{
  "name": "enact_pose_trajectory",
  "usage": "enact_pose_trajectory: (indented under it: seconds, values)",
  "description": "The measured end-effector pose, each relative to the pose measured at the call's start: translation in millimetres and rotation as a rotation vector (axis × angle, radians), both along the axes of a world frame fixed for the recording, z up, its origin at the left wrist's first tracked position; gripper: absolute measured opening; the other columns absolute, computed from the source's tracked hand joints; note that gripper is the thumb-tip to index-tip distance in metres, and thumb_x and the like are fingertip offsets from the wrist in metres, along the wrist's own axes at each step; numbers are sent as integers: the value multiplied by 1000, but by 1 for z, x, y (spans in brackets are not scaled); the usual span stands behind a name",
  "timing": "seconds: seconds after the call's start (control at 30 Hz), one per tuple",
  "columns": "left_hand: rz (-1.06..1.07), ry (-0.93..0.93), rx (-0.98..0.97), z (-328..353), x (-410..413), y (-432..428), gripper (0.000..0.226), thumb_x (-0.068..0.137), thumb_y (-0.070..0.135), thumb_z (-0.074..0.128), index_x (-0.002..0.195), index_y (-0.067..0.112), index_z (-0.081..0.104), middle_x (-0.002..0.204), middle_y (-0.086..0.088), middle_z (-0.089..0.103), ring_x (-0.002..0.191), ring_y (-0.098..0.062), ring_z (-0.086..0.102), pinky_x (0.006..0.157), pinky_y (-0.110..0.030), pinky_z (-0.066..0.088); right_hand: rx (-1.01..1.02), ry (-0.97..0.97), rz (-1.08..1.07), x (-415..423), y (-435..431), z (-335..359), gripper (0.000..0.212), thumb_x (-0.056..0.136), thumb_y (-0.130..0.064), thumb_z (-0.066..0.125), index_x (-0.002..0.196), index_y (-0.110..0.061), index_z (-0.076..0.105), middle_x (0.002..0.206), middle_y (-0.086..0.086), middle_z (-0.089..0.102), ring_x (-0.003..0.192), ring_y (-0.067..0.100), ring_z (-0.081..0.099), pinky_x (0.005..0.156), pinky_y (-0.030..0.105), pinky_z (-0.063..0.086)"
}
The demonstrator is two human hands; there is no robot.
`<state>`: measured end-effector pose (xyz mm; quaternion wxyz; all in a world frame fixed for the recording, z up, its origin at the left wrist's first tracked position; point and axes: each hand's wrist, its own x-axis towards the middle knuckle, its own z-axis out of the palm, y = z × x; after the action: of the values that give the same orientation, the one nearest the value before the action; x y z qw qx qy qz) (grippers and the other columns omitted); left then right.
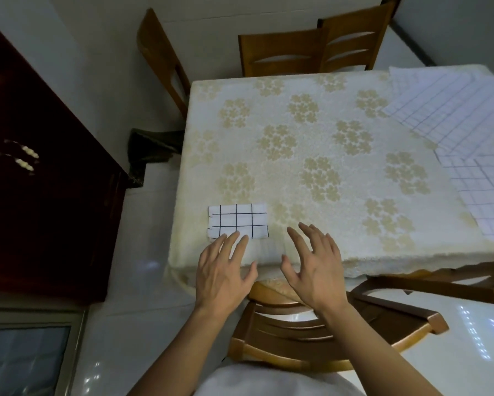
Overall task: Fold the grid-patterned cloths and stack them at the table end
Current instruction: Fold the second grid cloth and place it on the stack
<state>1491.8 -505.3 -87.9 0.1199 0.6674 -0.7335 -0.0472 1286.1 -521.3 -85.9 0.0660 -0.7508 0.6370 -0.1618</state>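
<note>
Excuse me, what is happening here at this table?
A person is folding cloths at a table covered with a cream floral tablecloth. One small folded white cloth with black grid lines lies at its near left corner. The left hand, fingers straight, reaches the cloth's near edge; the right hand is open beside it, holding nothing. Larger white grid-patterned cloths lie unfolded at the table's right side.

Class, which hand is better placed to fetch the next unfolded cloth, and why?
Likely the right hand: it is open, holds nothing, and is nearer the unfolded cloths at the right of the table. The left hand is open too, but its fingertips are at the folded cloth, farther away.
</note>
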Motion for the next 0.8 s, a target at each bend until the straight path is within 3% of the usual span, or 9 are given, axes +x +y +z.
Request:
enact_pose_trajectory:
  seconds: [0.57, 0.8]
  values:
    - [-534, 6, 55, 0, -119, -24, 59, 92, 55, 35, 139, 24, 53, 144, 0, 52, 132, -22, 46, 108, -42, 41, 12, 95, -544, -109, 101, 5, 56, 91, -48, 50, 138, -18, 55, 138, 9, 55, 128, 27, 48, 109, 48, 36]
    - [-770, 63, 21, 0, -209, -7, 52, 90, 50, 48, 134, 22, 57, 138, -1, 59, 126, -22, 51, 104, -40, 43, 27, 88, -794, -171, 160, 6, 49, 91, -44, 52, 134, -20, 55, 137, 8, 55, 126, 26, 49, 110, 47, 36]
